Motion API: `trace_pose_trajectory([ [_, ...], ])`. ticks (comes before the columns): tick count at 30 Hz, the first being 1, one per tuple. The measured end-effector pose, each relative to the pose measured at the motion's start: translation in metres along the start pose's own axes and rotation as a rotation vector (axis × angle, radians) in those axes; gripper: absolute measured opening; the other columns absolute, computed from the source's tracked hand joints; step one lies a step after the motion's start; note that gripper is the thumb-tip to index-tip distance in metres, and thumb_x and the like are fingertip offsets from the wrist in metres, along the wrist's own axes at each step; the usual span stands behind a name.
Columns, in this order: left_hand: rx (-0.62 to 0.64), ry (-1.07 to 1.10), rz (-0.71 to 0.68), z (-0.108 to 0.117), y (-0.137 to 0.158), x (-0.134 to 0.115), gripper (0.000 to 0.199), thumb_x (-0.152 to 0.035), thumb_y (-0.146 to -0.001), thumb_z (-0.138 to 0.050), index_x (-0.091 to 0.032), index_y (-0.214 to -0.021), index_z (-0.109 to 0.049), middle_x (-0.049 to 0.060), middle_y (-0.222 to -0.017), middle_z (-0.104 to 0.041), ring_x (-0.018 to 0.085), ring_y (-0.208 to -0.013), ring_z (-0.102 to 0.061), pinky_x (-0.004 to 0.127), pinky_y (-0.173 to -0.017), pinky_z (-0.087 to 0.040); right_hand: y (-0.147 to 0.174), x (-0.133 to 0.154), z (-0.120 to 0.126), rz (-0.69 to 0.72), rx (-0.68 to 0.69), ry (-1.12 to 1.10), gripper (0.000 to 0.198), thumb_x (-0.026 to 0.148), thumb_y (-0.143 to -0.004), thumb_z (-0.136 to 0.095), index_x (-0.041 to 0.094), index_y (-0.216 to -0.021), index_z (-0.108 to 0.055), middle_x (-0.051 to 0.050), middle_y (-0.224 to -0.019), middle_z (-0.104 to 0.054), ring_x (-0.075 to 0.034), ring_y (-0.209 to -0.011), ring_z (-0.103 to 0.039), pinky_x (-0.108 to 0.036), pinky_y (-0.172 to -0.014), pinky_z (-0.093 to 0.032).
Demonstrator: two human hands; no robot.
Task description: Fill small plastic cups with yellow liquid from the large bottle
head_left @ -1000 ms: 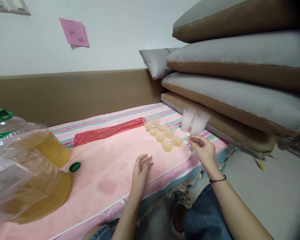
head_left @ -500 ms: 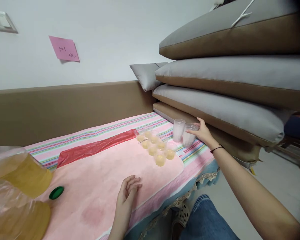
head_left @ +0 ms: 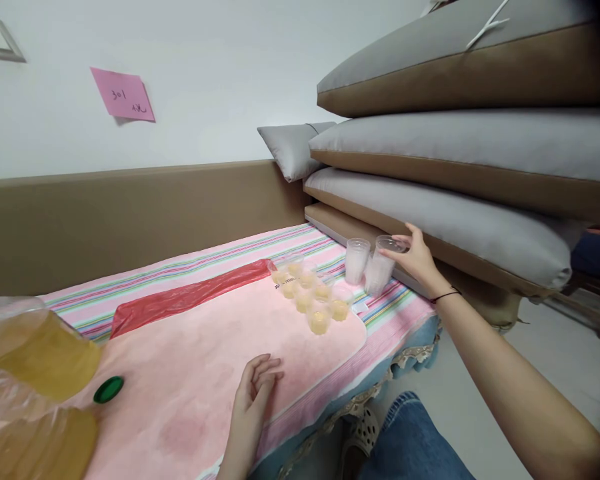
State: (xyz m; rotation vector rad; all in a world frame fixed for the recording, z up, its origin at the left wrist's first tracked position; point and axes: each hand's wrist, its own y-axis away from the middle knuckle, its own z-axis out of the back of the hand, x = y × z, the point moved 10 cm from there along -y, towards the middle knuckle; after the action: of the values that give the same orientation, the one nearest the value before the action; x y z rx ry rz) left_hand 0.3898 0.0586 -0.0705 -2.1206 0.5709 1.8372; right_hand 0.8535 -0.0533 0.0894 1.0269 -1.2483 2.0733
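My right hand (head_left: 419, 261) grips a clear plastic cup (head_left: 387, 248) by its rim, thumb and fingers around it. That cup is at the top of the right-hand stack of cups (head_left: 378, 277) and appears partly drawn up out of it. Just left of it stands a second stack of clear cups (head_left: 356, 264). My left hand (head_left: 254, 395) rests on the pink mat (head_left: 200, 360) with fingers loosely bent and apart, holding nothing. Between the hands several clear cups with yellow liquid (head_left: 319, 319) stand grouped at the mat's far right corner.
Two large clear jugs of yellow liquid (head_left: 45, 353) stand at the left, beside a green cap (head_left: 109, 389). A red plastic bag (head_left: 185, 298) lies along the mat's back edge. Thick grey-and-brown cushions (head_left: 450, 193) are piled close behind my right hand.
My right hand has moved up and slightly right, raising the top cup from the right-hand stack. My left hand stays put. The view has shifted slightly.
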Motion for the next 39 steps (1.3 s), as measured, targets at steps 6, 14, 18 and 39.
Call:
trace_pose_trajectory([
  [6, -0.015, 0.021, -0.034, 0.001, 0.005, -0.013, 0.052, -0.056, -0.073, -0.072, -0.019, -0.107, -0.057, 0.012, -0.110, -0.070, 0.024, -0.092, -0.070, 0.039, -0.091, -0.051, 0.022, 0.075, -0.004, 0.147, 0.089, -0.192, 0.109, 0.046, -0.055, -0.087, 0.019, -0.144, -0.031, -0.015, -0.126, -0.060, -0.033, -0.121, -0.056, -0.048, -0.106, -0.043],
  [14, -0.163, -0.017, -0.118, 0.031, 0.019, -0.034, 0.039, -0.042, -0.072, -0.071, -0.018, -0.101, -0.060, 0.011, -0.107, -0.070, 0.020, -0.087, -0.069, 0.040, -0.089, -0.051, 0.204, 0.126, -0.150, 0.053, 0.641, -0.573, 0.101, 0.039, -0.067, -0.085, 0.027, -0.145, -0.023, -0.015, -0.131, -0.056, -0.030, -0.120, -0.056, -0.049, -0.101, -0.045],
  [18, -0.244, -0.083, -0.127, 0.056, 0.034, -0.047, 0.036, -0.041, -0.071, -0.068, -0.018, -0.098, -0.061, 0.011, -0.110, -0.068, 0.021, -0.091, -0.067, 0.040, -0.090, -0.050, 0.260, 0.133, -0.203, 0.039, 0.787, -0.551, 0.097, 0.036, -0.066, -0.084, 0.025, -0.144, -0.027, -0.016, -0.131, -0.054, -0.029, -0.124, -0.053, -0.049, -0.106, -0.041],
  [39, -0.404, -0.181, -0.239, 0.136, 0.097, -0.091, 0.033, -0.038, -0.078, -0.064, -0.019, -0.105, -0.060, 0.011, -0.117, -0.066, 0.022, -0.092, -0.069, 0.039, -0.087, -0.051, 0.286, 0.143, -0.222, 0.222, 0.817, -0.382, 0.097, 0.045, -0.071, -0.083, 0.026, -0.148, -0.027, -0.016, -0.142, -0.046, -0.032, -0.132, -0.045, -0.053, -0.106, -0.041],
])
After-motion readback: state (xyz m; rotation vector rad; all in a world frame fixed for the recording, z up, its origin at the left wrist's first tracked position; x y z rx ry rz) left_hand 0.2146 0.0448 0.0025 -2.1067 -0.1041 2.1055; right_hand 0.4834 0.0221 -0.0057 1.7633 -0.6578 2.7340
